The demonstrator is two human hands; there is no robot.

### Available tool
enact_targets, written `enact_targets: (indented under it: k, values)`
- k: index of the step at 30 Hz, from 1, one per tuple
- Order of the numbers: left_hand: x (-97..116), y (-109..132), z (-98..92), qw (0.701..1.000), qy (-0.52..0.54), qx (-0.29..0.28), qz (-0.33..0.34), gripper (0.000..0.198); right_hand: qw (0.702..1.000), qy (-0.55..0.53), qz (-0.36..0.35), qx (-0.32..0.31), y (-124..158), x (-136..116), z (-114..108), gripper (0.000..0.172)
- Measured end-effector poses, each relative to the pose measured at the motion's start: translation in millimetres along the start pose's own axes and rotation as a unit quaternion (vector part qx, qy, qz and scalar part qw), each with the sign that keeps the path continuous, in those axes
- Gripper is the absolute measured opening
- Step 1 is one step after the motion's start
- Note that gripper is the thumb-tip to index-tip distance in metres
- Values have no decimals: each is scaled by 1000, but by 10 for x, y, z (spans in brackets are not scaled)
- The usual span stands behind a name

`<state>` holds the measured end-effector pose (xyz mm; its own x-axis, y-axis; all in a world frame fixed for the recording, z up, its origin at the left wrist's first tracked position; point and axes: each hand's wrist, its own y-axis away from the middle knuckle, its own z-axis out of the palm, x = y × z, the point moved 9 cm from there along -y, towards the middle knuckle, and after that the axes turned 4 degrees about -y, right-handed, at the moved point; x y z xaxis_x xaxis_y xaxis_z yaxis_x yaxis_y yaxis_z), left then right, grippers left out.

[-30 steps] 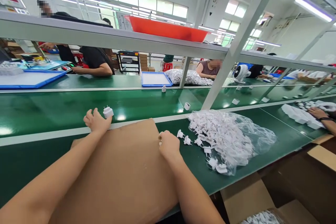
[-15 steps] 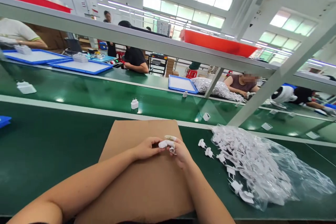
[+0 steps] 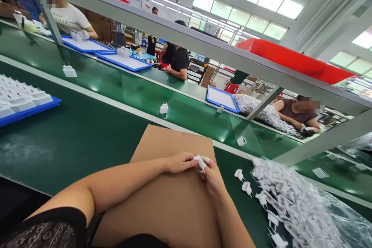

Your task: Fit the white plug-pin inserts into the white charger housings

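Over a sheet of brown cardboard [image 3: 174, 201], both hands meet around a small white plug part [image 3: 196, 158] whose metal pins point up. My left hand [image 3: 179, 162] pinches its left side between thumb and fingers. My right hand [image 3: 214, 178], with white covers on some fingertips, closes on it from the right; the fingers hide much of the part. Two loose white plug pieces [image 3: 246, 189] lie right of the cardboard. Beside them a clear plastic bag [image 3: 299, 201] spills a heap of similar pieces.
A green conveyor belt [image 3: 192, 120] beyond the cardboard carries spaced white chargers [image 3: 164, 108]. At left is a blue tray [image 3: 55, 102] full of white chargers. A grey shelf beam [image 3: 174, 42] and slanting post [image 3: 328, 139] cross the view. Several co-workers sit across the belt.
The view has swung left, bringing the tray of chargers into sight. Both hands keep hold of the plug part, which is now turned so its pins show on top.
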<state>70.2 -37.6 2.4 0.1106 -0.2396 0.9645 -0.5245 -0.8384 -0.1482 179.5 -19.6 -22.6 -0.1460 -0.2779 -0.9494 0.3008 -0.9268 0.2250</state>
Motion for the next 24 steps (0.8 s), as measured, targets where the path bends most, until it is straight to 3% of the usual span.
enact_targets:
  k: [4,7,17,24]
  values:
    - [-21,33,-19,1000,29,-2,-4,54,999,-19,24,33,-31,36,-55,54]
    - [-95,39,-74,999,23,30,-38,53,997,-43,32,55,-43,53,-108,54]
    - [-255,0,-202,977,158,107,-91,53,998,32,-8,48,-17,16,-66,43]
    - [-271,10,-206,974,177,97,-102,48,997,66,6,26,42,-12,31,47]
